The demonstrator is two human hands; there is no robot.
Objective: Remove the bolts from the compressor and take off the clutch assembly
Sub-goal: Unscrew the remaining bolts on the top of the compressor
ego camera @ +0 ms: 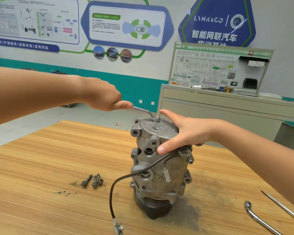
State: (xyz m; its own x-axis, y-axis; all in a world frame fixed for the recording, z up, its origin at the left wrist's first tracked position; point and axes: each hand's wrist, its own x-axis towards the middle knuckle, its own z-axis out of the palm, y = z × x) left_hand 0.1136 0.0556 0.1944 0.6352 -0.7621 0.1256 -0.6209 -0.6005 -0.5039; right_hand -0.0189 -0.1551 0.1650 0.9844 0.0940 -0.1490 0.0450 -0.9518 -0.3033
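Clenched round the handle of a bent ring spanner (141, 110), the left hand (107, 97) has its fingers curled under and its thumb laid along the steel. The spanner's ring end sits beyond the thumb tip, seated over a bolt head on the top face of the compressor (159, 160). Just past that ring, the right hand (187, 131) lies spread over the compressor's upper edge. Its fingers are straight, the thumb presses the near side of the housing and the forefinger reaches along the far rim, so it braces rather than grasps. Below both hands spreads the wooden table (41, 167), smudged with dark grime around the compressor's foot. The compressor stands on end directly under the spanner's ring, its grey cast body upright, with the dark clutch assembly (153, 206) at the bottom, against the tabletop, still attached. A black cable (126, 177) starts under the right thumb, crosses the housing and loops down toward the near table edge, where it ends in a small connector (118, 226). Well below the right forearm, a second spanner (258, 217) lies on the table, with a thin metal rod (285, 206) just beyond it. Straight below the gripping hand, to the left of the compressor and apart from it, three loose bolts (92, 180) lie close together on the wood.
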